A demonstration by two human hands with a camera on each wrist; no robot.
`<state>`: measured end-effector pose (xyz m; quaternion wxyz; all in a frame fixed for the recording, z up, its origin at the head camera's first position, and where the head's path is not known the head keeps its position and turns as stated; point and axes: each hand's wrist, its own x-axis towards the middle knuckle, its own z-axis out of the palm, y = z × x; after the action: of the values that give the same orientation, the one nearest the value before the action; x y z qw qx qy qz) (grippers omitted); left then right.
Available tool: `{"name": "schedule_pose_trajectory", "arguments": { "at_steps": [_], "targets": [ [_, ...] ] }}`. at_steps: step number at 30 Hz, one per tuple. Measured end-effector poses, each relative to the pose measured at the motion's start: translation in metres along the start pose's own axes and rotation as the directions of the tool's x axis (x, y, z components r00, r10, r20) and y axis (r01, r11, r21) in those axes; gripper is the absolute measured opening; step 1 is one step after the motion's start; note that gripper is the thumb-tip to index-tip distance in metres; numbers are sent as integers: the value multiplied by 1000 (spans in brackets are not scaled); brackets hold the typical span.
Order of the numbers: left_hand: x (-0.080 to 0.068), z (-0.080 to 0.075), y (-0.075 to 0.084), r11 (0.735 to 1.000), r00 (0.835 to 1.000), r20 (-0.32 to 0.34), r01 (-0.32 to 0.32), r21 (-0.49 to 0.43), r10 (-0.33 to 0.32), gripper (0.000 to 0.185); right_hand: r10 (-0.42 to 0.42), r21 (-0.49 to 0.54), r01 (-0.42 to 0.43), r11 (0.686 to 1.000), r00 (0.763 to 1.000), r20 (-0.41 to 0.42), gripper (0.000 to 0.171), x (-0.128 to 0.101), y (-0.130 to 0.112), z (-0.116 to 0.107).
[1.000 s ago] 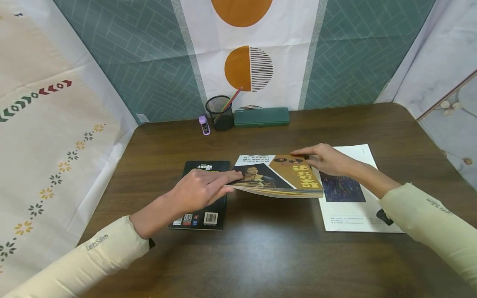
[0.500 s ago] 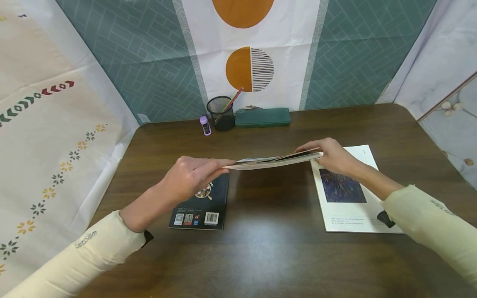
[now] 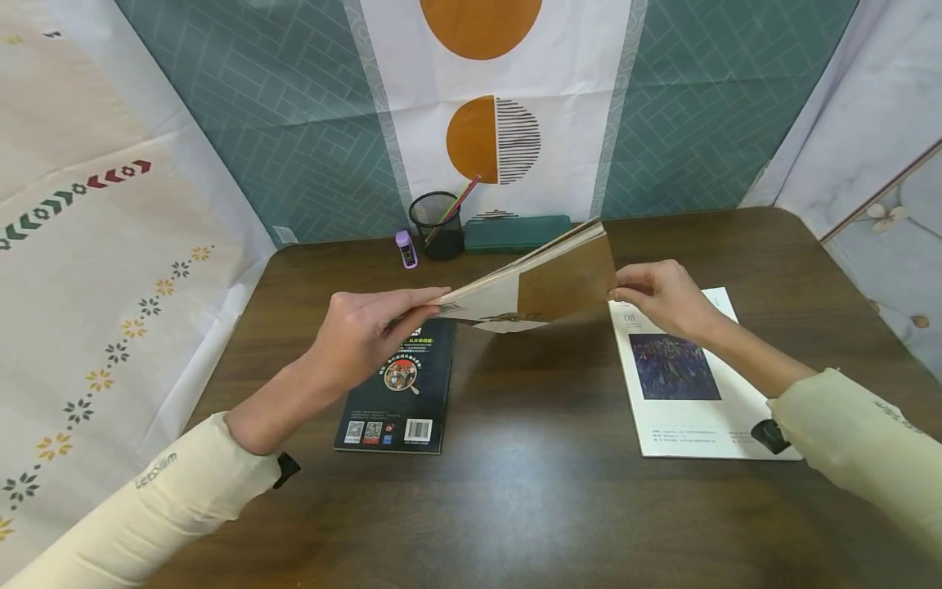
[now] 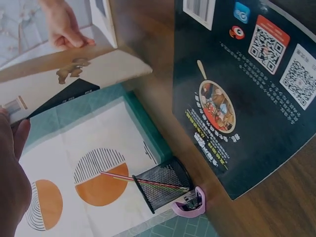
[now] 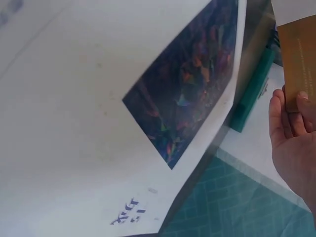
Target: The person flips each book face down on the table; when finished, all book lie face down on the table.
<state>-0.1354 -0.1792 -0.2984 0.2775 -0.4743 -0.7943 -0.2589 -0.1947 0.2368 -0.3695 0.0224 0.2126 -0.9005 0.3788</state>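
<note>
A thick book [image 3: 567, 282] with a brown and white cover is held tilted above the table, its right side raised and page edges up. My left hand [image 3: 353, 331] pinches its left end between thumb and fingers, over the top of the dark book [image 3: 397, 409]. At the brown right edge, my right hand [image 3: 666, 298] pinches the lower corner; in the right wrist view the thumb of the hand [image 5: 296, 143] lies on the brown cover [image 5: 298, 59]. Under the right forearm lies a white book [image 3: 677, 425] with a dark picture.
Along the back of the wooden table [image 3: 515, 507] stand a purple glue stick [image 3: 406, 249], a black mesh pen cup [image 3: 441, 237] with pencils, and a green pencil case [image 3: 515, 233]. A patterned cloth [image 3: 309, 123] hangs behind.
The book has gone from lying nearly flat with its illustrated front up to being lifted and tilted, its other cover facing me. Both hands have moved up and away with it.
</note>
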Motion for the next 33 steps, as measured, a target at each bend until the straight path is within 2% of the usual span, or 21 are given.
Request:
{"name": "schedule_pose_trajectory", "arguments": {
  "at_steps": [4,7,11,14,18,24,28,33],
  "targets": [
    [1,-2,-1,998,997,-51,57,0,-57,34,46,39,-46,998,999,-4,16,-2,-6,-4],
    [1,-3,-2,992,989,-80,118,-46,-121,34,69,57,-69,996,998,-2,18,-5,-10,-7],
    [0,-4,-4,973,971,-104,201,-117,-213,33,97,68,-95,993,995,-16,20,-8,-16,-10],
    [-3,-4,-4,951,951,-115,269,-151,-287,33,130,87,-127,988,991,-27,22,-9,-20,-13],
    [-9,-2,-4,904,905,-116,384,-186,-408,34,185,137,-178,974,982,-35,25,-10,-26,-17],
    [-23,4,-2,795,811,-71,547,-263,-581,33,248,224,-232,946,968,-44,29,-9,-34,-20],
    [-34,9,-1,728,756,-26,621,-290,-654,33,276,262,-257,930,960,-40,32,-6,-37,-24],
    [-49,20,1,666,712,32,671,-326,-701,32,304,293,-279,915,952,-42,36,1,-40,-27]
  ]
}}
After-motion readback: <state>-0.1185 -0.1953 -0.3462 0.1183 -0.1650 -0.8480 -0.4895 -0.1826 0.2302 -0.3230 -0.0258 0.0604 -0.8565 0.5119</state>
